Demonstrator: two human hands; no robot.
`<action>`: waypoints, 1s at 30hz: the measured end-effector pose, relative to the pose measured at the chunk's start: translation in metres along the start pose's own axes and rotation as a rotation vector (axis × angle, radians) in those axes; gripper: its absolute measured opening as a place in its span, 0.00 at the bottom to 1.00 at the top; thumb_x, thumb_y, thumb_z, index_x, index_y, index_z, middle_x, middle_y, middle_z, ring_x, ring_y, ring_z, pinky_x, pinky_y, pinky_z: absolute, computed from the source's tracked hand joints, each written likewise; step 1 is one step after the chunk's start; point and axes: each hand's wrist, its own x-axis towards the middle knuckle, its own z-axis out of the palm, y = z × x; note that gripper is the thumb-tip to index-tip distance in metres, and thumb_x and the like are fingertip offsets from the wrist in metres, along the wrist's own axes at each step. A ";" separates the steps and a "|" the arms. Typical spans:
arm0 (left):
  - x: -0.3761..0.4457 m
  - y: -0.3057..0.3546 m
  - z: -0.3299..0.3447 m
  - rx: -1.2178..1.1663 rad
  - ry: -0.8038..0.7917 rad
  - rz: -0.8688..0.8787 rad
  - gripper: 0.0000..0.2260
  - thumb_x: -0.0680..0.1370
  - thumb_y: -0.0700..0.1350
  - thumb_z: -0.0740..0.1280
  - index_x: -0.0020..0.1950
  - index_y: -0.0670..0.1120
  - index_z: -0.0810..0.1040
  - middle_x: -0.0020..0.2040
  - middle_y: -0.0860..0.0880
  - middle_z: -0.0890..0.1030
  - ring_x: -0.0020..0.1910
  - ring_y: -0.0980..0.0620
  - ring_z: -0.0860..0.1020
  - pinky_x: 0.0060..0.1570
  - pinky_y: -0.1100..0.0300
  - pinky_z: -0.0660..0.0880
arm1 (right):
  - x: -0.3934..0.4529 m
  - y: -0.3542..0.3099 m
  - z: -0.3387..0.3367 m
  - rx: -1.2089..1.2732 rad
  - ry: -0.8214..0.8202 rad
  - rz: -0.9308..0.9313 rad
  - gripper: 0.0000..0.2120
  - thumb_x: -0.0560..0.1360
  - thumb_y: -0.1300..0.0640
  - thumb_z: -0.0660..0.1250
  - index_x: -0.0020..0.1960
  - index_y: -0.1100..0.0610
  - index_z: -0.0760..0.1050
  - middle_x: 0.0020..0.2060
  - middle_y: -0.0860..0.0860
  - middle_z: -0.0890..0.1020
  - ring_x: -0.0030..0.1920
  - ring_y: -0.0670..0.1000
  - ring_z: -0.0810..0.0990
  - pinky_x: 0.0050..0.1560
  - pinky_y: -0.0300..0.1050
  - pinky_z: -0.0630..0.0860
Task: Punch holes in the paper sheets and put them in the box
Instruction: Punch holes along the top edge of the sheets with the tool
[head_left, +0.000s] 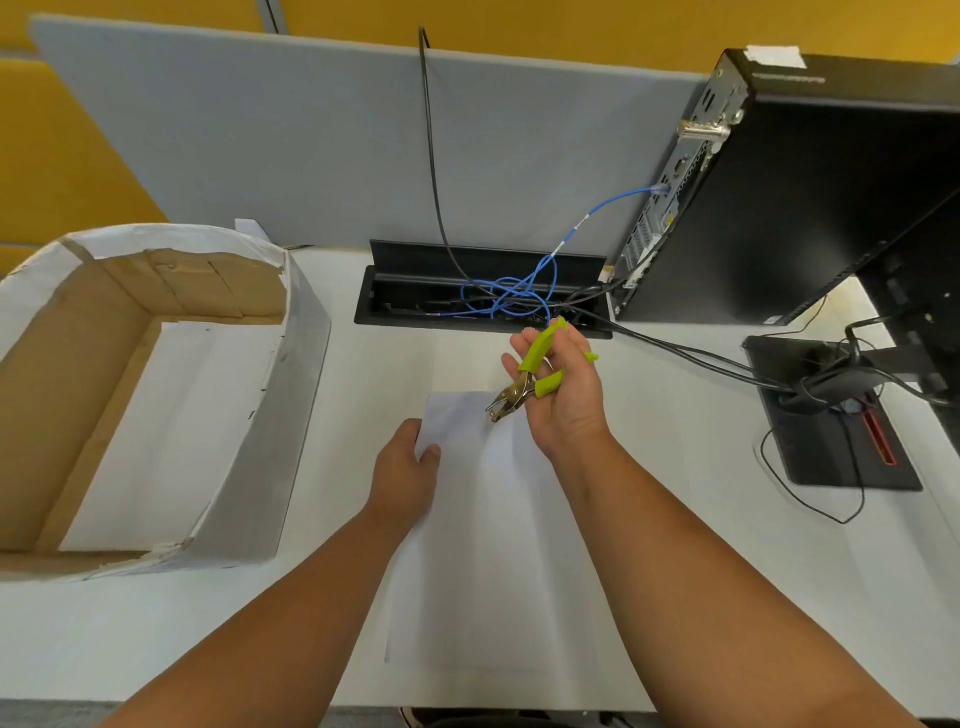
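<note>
Now, on the smooth white desk (675, 519) before a grey felt divider (311, 145), left hand (402, 470) pinches flat paper (493, 545), right hand (563, 395) clasps the green-handled metal punch (524, 382).

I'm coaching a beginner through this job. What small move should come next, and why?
Probably lower the hole punch onto the paper sheet's far edge. The right hand holds it just above that edge, while the left hand grips the sheet's left edge.
</note>
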 end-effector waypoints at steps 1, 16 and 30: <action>0.000 0.000 0.001 -0.003 -0.004 0.005 0.06 0.81 0.42 0.60 0.57 0.47 0.72 0.50 0.50 0.77 0.49 0.49 0.76 0.48 0.58 0.71 | 0.002 0.000 0.004 -0.018 -0.006 -0.025 0.09 0.81 0.58 0.62 0.61 0.55 0.73 0.51 0.59 0.82 0.56 0.59 0.82 0.60 0.59 0.77; 0.002 -0.010 0.002 0.027 0.027 0.064 0.05 0.81 0.42 0.60 0.56 0.46 0.72 0.47 0.50 0.77 0.45 0.50 0.76 0.45 0.58 0.73 | 0.019 0.016 0.022 -0.164 -0.073 -0.157 0.11 0.83 0.58 0.58 0.63 0.55 0.73 0.50 0.56 0.82 0.55 0.55 0.82 0.64 0.52 0.75; 0.007 -0.011 0.004 0.016 0.014 0.063 0.09 0.82 0.43 0.60 0.61 0.47 0.72 0.51 0.51 0.77 0.49 0.50 0.76 0.48 0.60 0.71 | 0.016 0.021 0.025 -0.210 -0.144 -0.120 0.12 0.83 0.58 0.57 0.64 0.57 0.73 0.52 0.57 0.82 0.56 0.57 0.82 0.65 0.54 0.75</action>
